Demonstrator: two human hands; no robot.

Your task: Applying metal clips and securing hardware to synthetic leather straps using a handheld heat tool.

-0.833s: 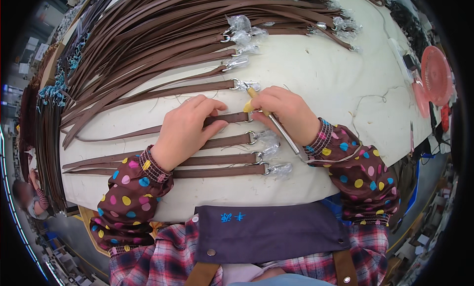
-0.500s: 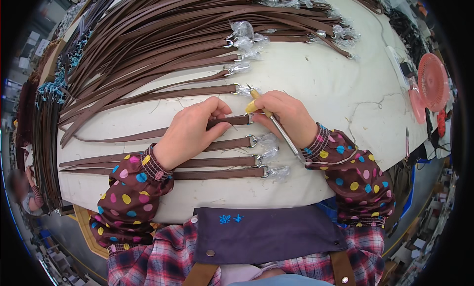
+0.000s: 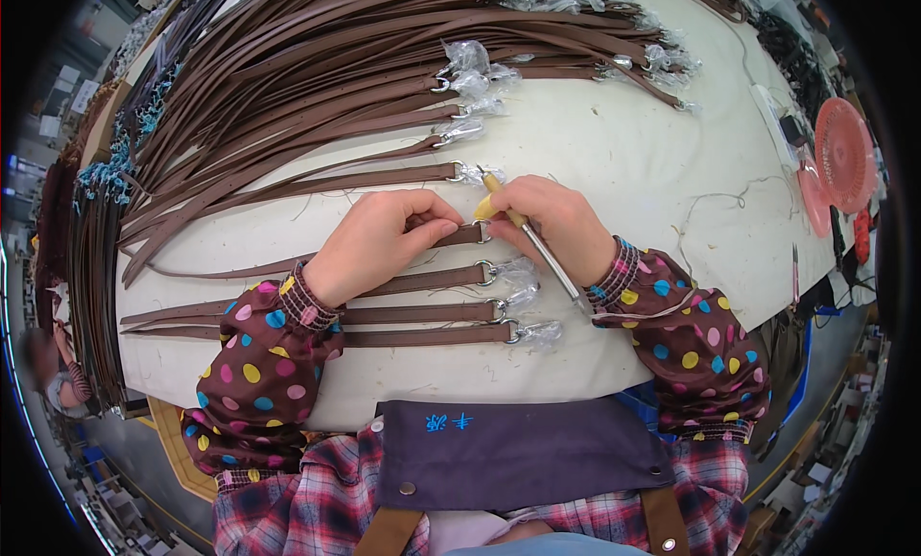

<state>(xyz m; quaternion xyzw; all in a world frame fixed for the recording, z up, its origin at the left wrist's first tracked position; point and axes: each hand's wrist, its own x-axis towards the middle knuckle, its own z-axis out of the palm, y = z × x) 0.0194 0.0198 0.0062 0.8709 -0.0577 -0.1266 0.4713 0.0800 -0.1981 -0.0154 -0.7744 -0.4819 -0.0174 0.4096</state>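
Note:
My right hand (image 3: 561, 228) is closed around a slim pen-shaped tool (image 3: 549, 257) with a metal handle, a yellow wrapped part and a thin dark point facing up and away. A cord trails from its lower end along my sleeve. My right fingertips also touch the metal ring end of a brown strap (image 3: 468, 236). Over that same strap, my left hand (image 3: 384, 244) pinches thumb and forefinger together; whatever lies between them is too small to make out. Nearer me lie a brown strap with a ring (image 3: 441, 280) and two more (image 3: 422, 314), their metal hardware wrapped in clear plastic.
A large heap of brown straps (image 3: 317, 47) covers the far left of the white table (image 3: 614, 163). One strap (image 3: 384, 178) lies just beyond my hands. A pink basket (image 3: 844, 158) and a white power strip (image 3: 773, 124) are at right; a loose thin wire (image 3: 686, 220) curls nearby.
My left thumb and forefinger have closed into a pinch and moved slightly right, toward the strap's ring end. My right hand and the tool have barely moved.

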